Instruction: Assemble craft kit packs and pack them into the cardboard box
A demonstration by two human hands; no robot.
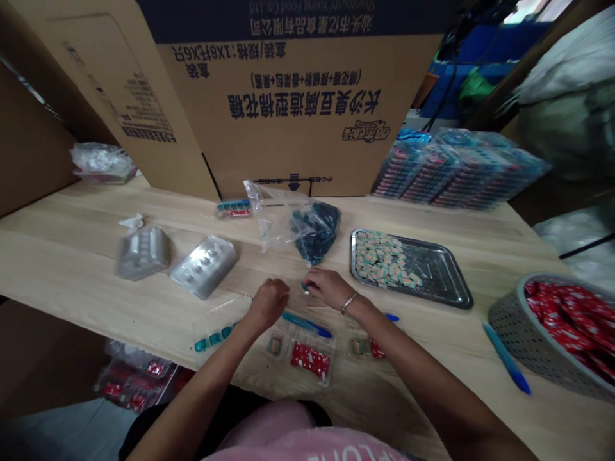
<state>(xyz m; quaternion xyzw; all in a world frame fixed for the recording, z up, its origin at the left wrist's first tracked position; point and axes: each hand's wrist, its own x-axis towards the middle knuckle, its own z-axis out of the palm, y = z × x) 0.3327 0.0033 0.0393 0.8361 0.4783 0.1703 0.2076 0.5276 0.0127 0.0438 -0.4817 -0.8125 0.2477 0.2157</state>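
Pinching teal piece (304, 286) w/ R hand (329, 288); carton (298, 109): 棉花糖

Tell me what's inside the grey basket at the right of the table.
The grey basket holds a heap of red-and-white printed wrappers; their top layer covers the basket's floor and anything lying beneath.

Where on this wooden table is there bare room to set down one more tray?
Bare wood lies in front of the two silver plastic trays, and between the metal tray and the grey basket. It is crowded around the left hand and right hand, where blister packs and a blue pen lie.
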